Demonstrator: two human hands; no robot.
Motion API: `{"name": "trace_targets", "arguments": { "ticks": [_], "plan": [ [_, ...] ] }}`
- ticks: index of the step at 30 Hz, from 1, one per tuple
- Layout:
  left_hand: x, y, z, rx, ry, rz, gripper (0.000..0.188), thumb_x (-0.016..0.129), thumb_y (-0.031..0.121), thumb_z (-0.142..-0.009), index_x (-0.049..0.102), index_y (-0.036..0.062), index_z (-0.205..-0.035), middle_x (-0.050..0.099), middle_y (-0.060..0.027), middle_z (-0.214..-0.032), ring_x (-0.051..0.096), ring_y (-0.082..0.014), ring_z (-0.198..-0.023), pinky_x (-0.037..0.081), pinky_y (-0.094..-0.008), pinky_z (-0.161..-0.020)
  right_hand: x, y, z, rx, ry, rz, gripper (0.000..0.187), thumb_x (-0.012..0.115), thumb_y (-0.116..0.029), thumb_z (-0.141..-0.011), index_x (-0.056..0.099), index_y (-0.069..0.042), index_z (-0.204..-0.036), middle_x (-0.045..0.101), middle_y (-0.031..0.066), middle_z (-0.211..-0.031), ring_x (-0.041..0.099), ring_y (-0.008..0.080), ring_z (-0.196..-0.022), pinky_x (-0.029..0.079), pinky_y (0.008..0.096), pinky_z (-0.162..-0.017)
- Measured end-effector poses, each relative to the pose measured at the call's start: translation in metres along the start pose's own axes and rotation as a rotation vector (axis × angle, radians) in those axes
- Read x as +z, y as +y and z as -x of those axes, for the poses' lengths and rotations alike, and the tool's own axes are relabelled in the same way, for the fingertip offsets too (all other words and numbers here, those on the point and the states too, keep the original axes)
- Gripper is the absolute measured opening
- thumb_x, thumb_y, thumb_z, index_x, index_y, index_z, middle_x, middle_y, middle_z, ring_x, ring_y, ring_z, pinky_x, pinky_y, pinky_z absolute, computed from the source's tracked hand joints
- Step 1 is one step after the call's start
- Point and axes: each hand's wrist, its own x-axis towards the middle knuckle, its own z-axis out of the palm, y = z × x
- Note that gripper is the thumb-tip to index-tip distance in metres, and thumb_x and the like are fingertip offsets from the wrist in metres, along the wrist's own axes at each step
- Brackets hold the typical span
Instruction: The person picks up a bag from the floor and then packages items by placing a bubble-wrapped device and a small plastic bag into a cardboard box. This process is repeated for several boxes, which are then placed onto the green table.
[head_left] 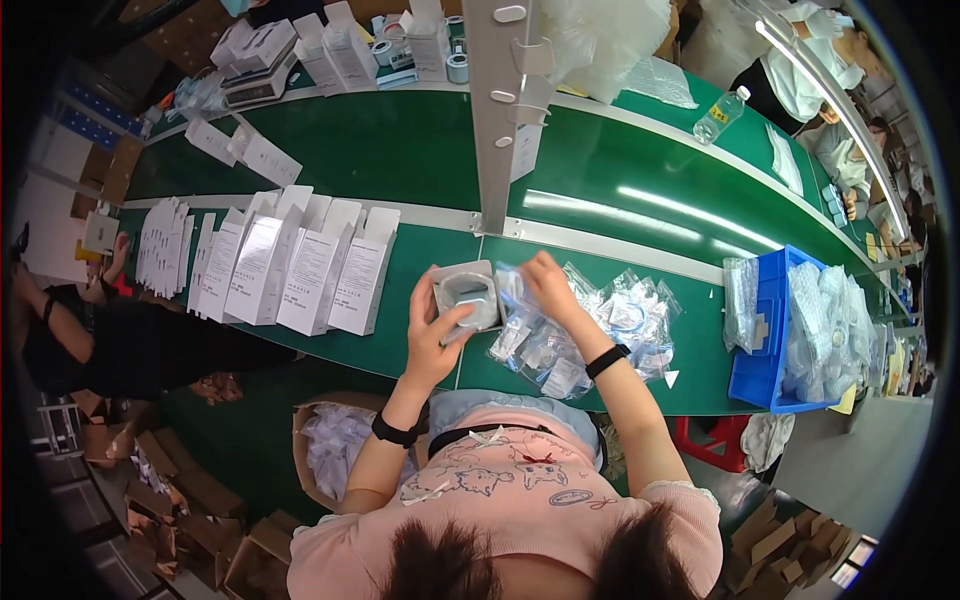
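My left hand (pixel 432 335) is wrapped round an open white box (pixel 480 268), thumb at its rim. Inside it shows something clear and greyish, too blurred to name. Just right of the box, my right hand (pixel 548 285) is closed, pinching a small clear plastic bag (pixel 514 288) with a bluish edge. Under and beyond that hand spreads a loose pile of clear bags (pixel 628 318) holding white parts and blue pieces. To the left stands a row of white printed boxes (pixel 310 275), several with raised flaps.
A blue crate (pixel 760 370) of bubble-wrap bags is at the right. A metal post (pixel 492 120) rises mid-bench beyond my hands. Across the green belt (pixel 400 135) are a plastic bottle (pixel 721 116) and more boxes. Another person's arm is at far left; a carton of white bags sits below.
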Motion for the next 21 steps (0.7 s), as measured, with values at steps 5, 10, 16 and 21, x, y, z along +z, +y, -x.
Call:
{"name": "trace_targets", "arguments": {
  "ticks": [5,10,16,21],
  "plan": [
    [-0.006,0.007,-0.014,-0.218,0.081,0.003,0.029,0.067,-0.002,-0.064,0.064,0.0043,-0.092,0.045,-0.0153,-0.116,0.050,-0.0294,-0.104,0.044,-0.0353,-0.084,-0.061,-0.043,-0.002,0.300,0.352,-0.356,0.019,0.054,-0.004,-0.075,0.053,-0.002,-0.094,0.058,0.0153,-0.079,0.056,0.0318,-0.078,0.045,0.0369,-0.069],
    [-0.005,0.007,-0.021,-0.297,0.090,0.055,0.026,0.066,0.000,-0.066,0.065,0.0025,-0.091,0.053,-0.0117,-0.099,0.054,-0.0239,-0.088,0.043,-0.0319,-0.075,-0.088,-0.063,-0.002,0.248,0.194,-0.203,0.018,0.051,0.001,-0.078,0.052,-0.001,-0.095,0.060,0.0130,-0.087,0.059,0.0269,-0.078,0.046,0.0325,-0.071],
    [0.001,0.006,-0.018,-0.191,0.033,-0.189,0.025,0.066,0.002,-0.065,0.065,0.0034,-0.091,0.053,-0.0107,-0.093,0.056,-0.0225,-0.082,0.044,-0.0293,-0.070,-0.080,-0.049,0.008,-0.151,0.134,0.062,0.016,0.048,-0.002,-0.079,0.050,-0.003,-0.095,0.058,0.0105,-0.079,0.057,0.0182,-0.082,0.044,0.0297,-0.070],
    [-0.004,-0.001,-0.023,-0.279,0.053,-0.135,0.018,0.067,0.002,-0.064,0.065,0.0012,-0.081,0.056,-0.0073,-0.083,0.055,-0.0170,-0.068,0.042,-0.0250,-0.058,-0.094,-0.090,0.015,0.318,0.293,-0.893,0.037,0.049,-0.002,-0.076,0.041,-0.005,-0.112,0.051,0.0094,-0.102,0.052,0.0222,-0.100,0.041,0.0347,-0.086]
  ]
}}
